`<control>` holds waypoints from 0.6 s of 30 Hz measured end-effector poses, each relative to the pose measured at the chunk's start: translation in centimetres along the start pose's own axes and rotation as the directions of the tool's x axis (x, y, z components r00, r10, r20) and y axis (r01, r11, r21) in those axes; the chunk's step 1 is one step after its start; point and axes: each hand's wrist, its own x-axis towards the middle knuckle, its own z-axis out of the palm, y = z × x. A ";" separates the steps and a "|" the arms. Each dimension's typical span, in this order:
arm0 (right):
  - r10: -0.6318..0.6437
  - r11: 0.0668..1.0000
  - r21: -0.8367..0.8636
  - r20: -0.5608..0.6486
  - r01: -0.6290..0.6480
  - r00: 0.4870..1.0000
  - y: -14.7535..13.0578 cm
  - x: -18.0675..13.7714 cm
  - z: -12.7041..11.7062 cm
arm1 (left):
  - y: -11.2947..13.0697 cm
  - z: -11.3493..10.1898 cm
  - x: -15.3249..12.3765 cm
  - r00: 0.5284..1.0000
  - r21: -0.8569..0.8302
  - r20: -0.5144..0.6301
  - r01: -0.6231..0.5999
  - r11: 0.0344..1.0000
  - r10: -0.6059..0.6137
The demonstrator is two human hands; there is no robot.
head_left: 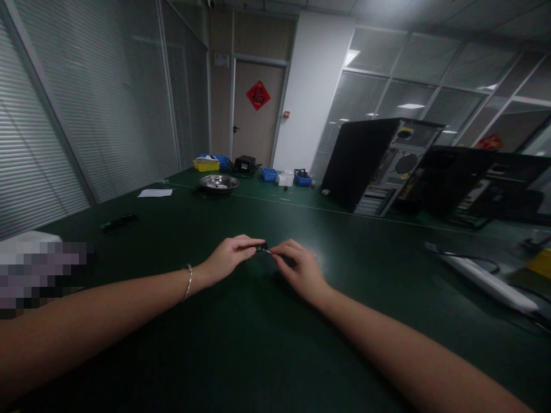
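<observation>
Over the middle of the dark green table, my left hand [235,252] is closed on a small dark piece with a greenish face [259,248], perhaps a little circuit board. Most of that piece is hidden by the fingers. My right hand [299,267] pinches a thin, light-coloured sliver [267,251] between thumb and forefinger. Its tip meets the edge of the dark piece or lies just in front of it; I cannot tell which. What the sliver is does not show at this size.
A steel bowl [218,183] with pale bits stands toward the back, near a yellow bin [206,166] and blue bins [270,174]. Black computer towers [381,166] are at the back right. A white power strip [493,281] lies right, a dark green-black strip [119,222] left.
</observation>
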 end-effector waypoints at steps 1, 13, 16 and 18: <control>0.004 1.000 -0.006 0.005 -0.004 1.000 0.0 0.0 0.0 | 0.2 0.0 -0.1 1.000 0.025 -0.003 -0.002 1.000 0.002; 0.010 0.998 -0.062 0.054 -0.007 0.999 -0.3 -0.2 -0.1 | 0.6 0.2 -0.2 0.999 -0.034 -0.015 0.037 0.999 -0.038; 0.009 0.998 -0.063 0.065 -0.005 0.998 -0.3 -0.1 -0.1 | 0.7 0.2 -0.3 1.000 -0.035 -0.013 0.019 0.999 -0.020; 0.004 0.998 -0.059 0.067 0.000 0.998 -0.3 -0.1 -0.1 | 0.8 0.2 -0.3 0.999 -0.052 -0.013 0.039 0.998 -0.040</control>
